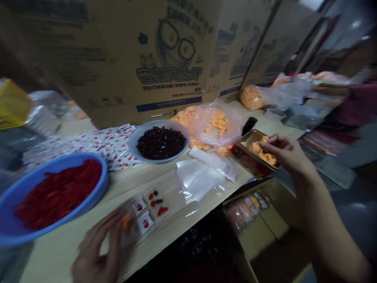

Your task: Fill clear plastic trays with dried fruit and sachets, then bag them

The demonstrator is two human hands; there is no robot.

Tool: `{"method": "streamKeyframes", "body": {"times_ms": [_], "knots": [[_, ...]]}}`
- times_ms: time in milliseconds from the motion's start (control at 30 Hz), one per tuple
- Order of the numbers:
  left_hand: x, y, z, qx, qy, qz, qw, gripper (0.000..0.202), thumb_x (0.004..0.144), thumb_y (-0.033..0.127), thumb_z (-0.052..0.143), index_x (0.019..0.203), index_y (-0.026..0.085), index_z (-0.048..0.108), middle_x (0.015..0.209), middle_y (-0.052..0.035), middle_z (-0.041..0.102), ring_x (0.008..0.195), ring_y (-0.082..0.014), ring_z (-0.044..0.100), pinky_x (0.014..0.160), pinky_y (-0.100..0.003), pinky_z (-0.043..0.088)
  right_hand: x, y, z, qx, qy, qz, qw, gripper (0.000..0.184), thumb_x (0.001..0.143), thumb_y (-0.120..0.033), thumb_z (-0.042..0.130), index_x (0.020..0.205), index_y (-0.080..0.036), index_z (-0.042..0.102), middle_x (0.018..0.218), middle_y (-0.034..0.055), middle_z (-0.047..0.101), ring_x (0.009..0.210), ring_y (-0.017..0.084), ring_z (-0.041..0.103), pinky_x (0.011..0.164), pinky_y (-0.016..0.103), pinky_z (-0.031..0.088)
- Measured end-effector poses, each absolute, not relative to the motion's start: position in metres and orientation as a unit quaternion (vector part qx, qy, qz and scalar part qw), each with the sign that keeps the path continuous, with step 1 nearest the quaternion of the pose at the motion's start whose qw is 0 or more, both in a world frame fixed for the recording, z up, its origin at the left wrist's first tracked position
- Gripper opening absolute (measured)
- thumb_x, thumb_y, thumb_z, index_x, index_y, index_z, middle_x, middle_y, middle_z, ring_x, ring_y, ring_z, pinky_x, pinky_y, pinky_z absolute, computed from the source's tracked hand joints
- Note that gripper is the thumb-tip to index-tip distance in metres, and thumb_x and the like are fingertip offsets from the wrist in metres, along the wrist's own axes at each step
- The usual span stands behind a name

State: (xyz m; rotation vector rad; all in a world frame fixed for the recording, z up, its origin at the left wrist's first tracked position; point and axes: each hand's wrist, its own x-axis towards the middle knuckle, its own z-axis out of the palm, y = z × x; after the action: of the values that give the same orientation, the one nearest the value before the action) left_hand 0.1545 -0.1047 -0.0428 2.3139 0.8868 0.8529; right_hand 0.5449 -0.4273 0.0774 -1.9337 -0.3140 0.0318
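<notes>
My left hand (100, 245), slightly blurred, has thumb and fingers closed at the left end of a small clear plastic tray (160, 223). An orange gummy piece (126, 222) shows right by those fingertips. Farther along the tray lie two white sachets with red prints (143, 214) and several small red and dark brown pieces (156, 203). My right hand (287, 151) reaches over a rectangular tin (250, 159) of orange gummy pieces, with thumb and forefinger pinched on one at its right side. The fingertips partly hide that piece.
A blue basin (101, 184) of red pieces stands left; a translucent bowl (132, 149) of dark pieces stands behind the tray. Clear bags (200, 181) lie mid-table. Cardboard boxes (118, 59) wall the back. An open carton (277, 220) sits below the edge. Another person's sleeve (363, 104) shows right.
</notes>
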Motion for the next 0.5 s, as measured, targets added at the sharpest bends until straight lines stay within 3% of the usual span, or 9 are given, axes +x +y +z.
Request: {"method": "streamKeyframes", "body": {"times_ms": [67, 167, 267, 367, 500], "knots": [[0.17, -0.131, -0.023, 0.832, 0.299, 0.31, 0.35, 0.022, 0.095, 0.036, 0.053, 0.112, 0.029, 0.066, 0.124, -0.0026, 0.067, 0.114, -0.0239, 0.063, 0.103, -0.043, 0.049, 0.499, -0.379, 0.057, -0.756, -0.201, 0.111, 0.613, 0.04, 0.066, -0.045, 0.088, 0.078, -0.019, 0.06, 0.072, 0.0015, 0.065, 0.062, 0.012, 0.059, 0.06, 0.026, 0.045], [0.188, -0.157, -0.009, 0.822, 0.27, 0.256, 0.432, 0.035, 0.094, 0.036, 0.059, 0.129, 0.03, 0.059, 0.131, -0.0055, 0.064, 0.116, -0.0227, 0.061, 0.099, -0.04, 0.051, 0.426, -0.302, 0.015, -0.675, -0.296, 0.33, 0.59, 0.038, 0.068, -0.047, 0.087, 0.077, -0.02, 0.062, 0.075, 0.0009, 0.066, 0.065, 0.014, 0.059, 0.06, 0.026, 0.048], [0.183, -0.158, -0.016, 0.814, 0.288, 0.225, 0.451, 0.043, 0.092, 0.035, 0.062, 0.135, 0.029, 0.055, 0.134, -0.0073, 0.063, 0.114, -0.0223, 0.061, 0.098, -0.039, 0.051, 0.359, -0.238, -0.023, -0.585, -0.314, 0.457, 0.592, 0.038, 0.068, -0.048, 0.085, 0.074, -0.021, 0.059, 0.075, 0.0001, 0.066, 0.068, 0.015, 0.062, 0.064, 0.028, 0.051], [0.156, -0.147, -0.025, 0.784, 0.346, 0.255, 0.448, 0.033, 0.095, 0.033, 0.057, 0.127, 0.025, 0.059, 0.124, -0.0072, 0.067, 0.101, -0.0193, 0.064, 0.092, -0.035, 0.052, 0.318, -0.199, -0.045, -0.531, -0.321, 0.495, 0.608, 0.034, 0.071, -0.046, 0.083, 0.077, -0.021, 0.06, 0.08, 0.0007, 0.068, 0.074, 0.017, 0.064, 0.07, 0.03, 0.053], [0.117, -0.123, -0.022, 0.779, 0.402, 0.284, 0.388, 0.031, 0.095, 0.03, 0.055, 0.126, 0.023, 0.059, 0.113, -0.006, 0.069, 0.092, -0.0171, 0.064, 0.086, -0.032, 0.052, 0.309, -0.185, -0.05, -0.571, -0.385, 0.432, 0.582, 0.031, 0.076, -0.046, 0.078, 0.09, -0.022, 0.066, 0.092, 0.0042, 0.069, 0.081, 0.019, 0.064, 0.072, 0.033, 0.055]]}}
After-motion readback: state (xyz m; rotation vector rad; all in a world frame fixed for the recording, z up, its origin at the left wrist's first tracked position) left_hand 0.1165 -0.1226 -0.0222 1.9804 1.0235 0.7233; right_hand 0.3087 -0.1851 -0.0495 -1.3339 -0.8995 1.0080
